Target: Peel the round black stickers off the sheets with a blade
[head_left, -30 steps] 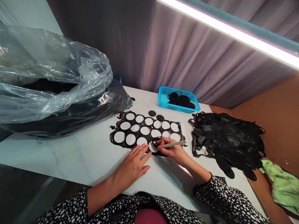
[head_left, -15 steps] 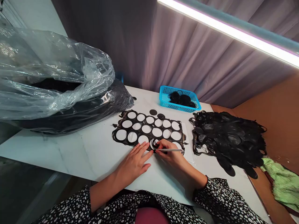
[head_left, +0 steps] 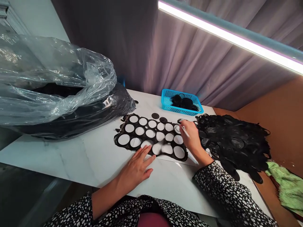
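A black sheet (head_left: 155, 130) with rows of round holes lies on the white table (head_left: 90, 157), white showing through the holes. My left hand (head_left: 138, 164) rests with fingers spread on the sheet's near edge. Above the sheet's right end, my right hand (head_left: 192, 135) is closed around a thin pale tool (head_left: 186, 131). Thin black rings (head_left: 180, 121) show at its fingertips, partly blurred. Two black discs (head_left: 155, 116) lie just beyond the sheet's far edge.
A blue basket (head_left: 165, 105) holding black rings stands behind the sheet. To the right is a heap of black pieces (head_left: 234, 142), with a green cloth (head_left: 286, 186) past it. A large clear plastic bag (head_left: 71, 91) with black contents fills the left.
My right hand has moved right and away from me, from the sheet's near edge to its far right corner, still with the tool. The left hand has stayed nearly in place.
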Demonstrator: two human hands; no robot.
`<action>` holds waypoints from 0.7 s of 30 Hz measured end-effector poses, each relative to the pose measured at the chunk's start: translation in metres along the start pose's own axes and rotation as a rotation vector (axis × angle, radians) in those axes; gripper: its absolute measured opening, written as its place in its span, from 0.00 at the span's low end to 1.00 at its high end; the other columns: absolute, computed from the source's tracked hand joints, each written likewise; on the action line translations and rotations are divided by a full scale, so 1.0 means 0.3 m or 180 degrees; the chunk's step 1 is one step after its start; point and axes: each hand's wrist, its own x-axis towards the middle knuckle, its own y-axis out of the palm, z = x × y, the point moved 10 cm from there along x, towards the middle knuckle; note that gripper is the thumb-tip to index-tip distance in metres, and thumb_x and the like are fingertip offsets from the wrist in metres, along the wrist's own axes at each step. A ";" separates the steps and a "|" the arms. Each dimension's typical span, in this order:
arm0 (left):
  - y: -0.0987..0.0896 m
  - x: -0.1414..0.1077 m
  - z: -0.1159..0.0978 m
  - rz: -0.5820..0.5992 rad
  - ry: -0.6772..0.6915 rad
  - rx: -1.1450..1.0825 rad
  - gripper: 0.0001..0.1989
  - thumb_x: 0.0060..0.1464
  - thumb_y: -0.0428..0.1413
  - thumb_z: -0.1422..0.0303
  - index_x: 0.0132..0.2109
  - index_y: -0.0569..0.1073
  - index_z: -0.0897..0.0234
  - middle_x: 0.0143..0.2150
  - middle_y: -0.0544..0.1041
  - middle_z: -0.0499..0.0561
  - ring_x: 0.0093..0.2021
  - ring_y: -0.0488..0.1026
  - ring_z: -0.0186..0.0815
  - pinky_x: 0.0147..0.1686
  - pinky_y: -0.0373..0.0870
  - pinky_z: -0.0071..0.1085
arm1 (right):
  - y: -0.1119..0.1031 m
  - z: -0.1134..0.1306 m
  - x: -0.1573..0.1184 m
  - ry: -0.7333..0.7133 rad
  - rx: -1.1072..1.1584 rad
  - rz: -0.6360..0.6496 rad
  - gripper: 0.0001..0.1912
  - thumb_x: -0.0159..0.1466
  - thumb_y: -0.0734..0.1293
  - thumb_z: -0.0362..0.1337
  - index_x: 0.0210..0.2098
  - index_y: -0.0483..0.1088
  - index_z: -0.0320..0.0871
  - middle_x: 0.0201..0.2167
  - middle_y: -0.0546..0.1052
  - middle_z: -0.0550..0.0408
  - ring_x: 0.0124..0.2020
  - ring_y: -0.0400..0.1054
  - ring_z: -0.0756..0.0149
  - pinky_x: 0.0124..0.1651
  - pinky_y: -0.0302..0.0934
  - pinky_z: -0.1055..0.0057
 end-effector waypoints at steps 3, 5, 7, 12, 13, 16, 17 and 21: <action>-0.010 -0.002 -0.018 0.0032 0.0085 -0.0003 0.23 0.61 0.55 0.70 0.62 0.64 0.62 0.67 0.60 0.59 0.68 0.56 0.47 0.63 0.62 0.46 | -0.024 -0.084 0.075 0.0633 0.0592 -0.0070 0.10 0.61 0.63 0.39 0.25 0.60 0.46 0.27 0.70 0.53 0.29 0.61 0.61 0.35 0.56 0.64; -0.015 -0.010 -0.027 0.0004 0.0117 -0.0030 0.25 0.61 0.54 0.71 0.64 0.61 0.62 0.67 0.60 0.59 0.67 0.57 0.46 0.63 0.62 0.46 | 0.054 -0.065 0.072 0.1018 0.1505 0.0382 0.12 0.58 0.66 0.43 0.24 0.60 0.45 0.27 0.71 0.54 0.27 0.62 0.64 0.31 0.58 0.67; -0.024 -0.023 -0.012 -0.0144 -0.0031 0.0022 0.25 0.62 0.53 0.71 0.64 0.60 0.63 0.66 0.62 0.59 0.66 0.59 0.46 0.62 0.63 0.46 | 0.152 0.007 0.034 0.1349 0.2430 0.0886 0.16 0.54 0.70 0.45 0.23 0.60 0.46 0.28 0.72 0.54 0.28 0.63 0.64 0.28 0.61 0.68; -0.026 -0.072 0.043 -0.0416 -0.0442 0.0346 0.20 0.63 0.51 0.68 0.60 0.64 0.66 0.60 0.68 0.61 0.61 0.66 0.48 0.59 0.65 0.49 | 0.300 0.216 -0.091 0.1476 0.3493 0.1760 0.18 0.53 0.73 0.45 0.25 0.60 0.45 0.28 0.73 0.56 0.31 0.69 0.65 0.32 0.64 0.69; -0.023 -0.077 0.044 -0.0399 -0.0440 0.0368 0.19 0.64 0.50 0.67 0.60 0.65 0.66 0.60 0.69 0.61 0.61 0.66 0.48 0.59 0.65 0.48 | 0.316 0.243 -0.118 0.1415 0.3500 0.1889 0.18 0.54 0.72 0.45 0.25 0.60 0.44 0.27 0.73 0.56 0.31 0.69 0.65 0.32 0.63 0.70; -0.025 -0.082 0.045 -0.0333 -0.0491 0.0419 0.19 0.63 0.51 0.67 0.59 0.66 0.67 0.59 0.69 0.61 0.61 0.65 0.48 0.59 0.65 0.48 | 0.350 0.287 -0.188 0.1189 0.3277 0.2147 0.16 0.57 0.71 0.45 0.27 0.61 0.44 0.26 0.73 0.56 0.28 0.68 0.67 0.29 0.59 0.72; -0.028 -0.082 0.046 -0.0314 -0.0526 0.0434 0.19 0.63 0.52 0.67 0.59 0.67 0.67 0.59 0.69 0.61 0.61 0.65 0.49 0.59 0.65 0.48 | 0.357 0.291 -0.201 0.1137 0.3191 0.2181 0.16 0.57 0.70 0.45 0.27 0.61 0.44 0.26 0.73 0.56 0.28 0.67 0.67 0.29 0.58 0.72; -0.035 -0.081 0.044 -0.0251 -0.0592 0.0444 0.20 0.62 0.53 0.66 0.59 0.67 0.66 0.58 0.69 0.60 0.61 0.66 0.49 0.59 0.65 0.48 | 0.351 0.266 -0.157 0.1211 0.3152 0.1948 0.16 0.56 0.71 0.45 0.26 0.61 0.44 0.26 0.72 0.56 0.27 0.65 0.68 0.29 0.57 0.72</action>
